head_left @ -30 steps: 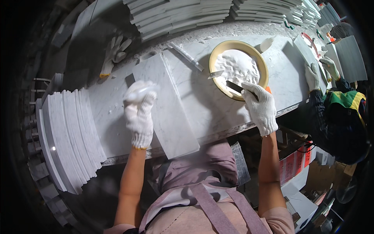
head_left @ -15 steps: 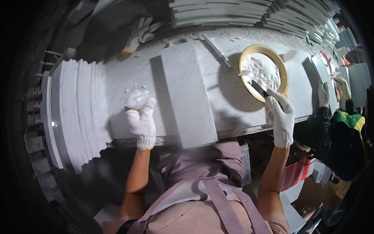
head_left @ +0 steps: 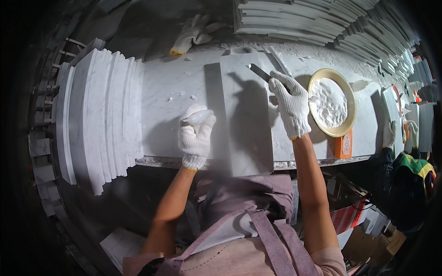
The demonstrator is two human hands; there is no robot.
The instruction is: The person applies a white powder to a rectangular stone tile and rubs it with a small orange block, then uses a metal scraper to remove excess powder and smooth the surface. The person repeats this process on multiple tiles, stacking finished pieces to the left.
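A narrow white marble slab [head_left: 246, 115] lies lengthwise on the marble worktop [head_left: 170, 96] in front of me. My right hand [head_left: 290, 103], in a white knit glove, grips a flat putty knife [head_left: 258, 71] whose blade rests near the slab's far end. My left hand [head_left: 195, 135], also gloved, holds a small pale tube [head_left: 199, 117] just left of the slab. A yellow-rimmed bowl [head_left: 331, 102] of white paste sits to the right of my right hand.
A fan of marble slabs [head_left: 99, 117] stands on edge at the left. More slabs [head_left: 313, 23] are stacked behind the bench. Spare gloves [head_left: 193, 32] lie at the back. An orange box [head_left: 343, 145] sits by the bowl. Another person's gloved hands [head_left: 391, 133] work at the far right.
My right hand has left the bowl of paste and carried the putty knife left onto the slab's far end. My left hand stays beside the slab with the tube.
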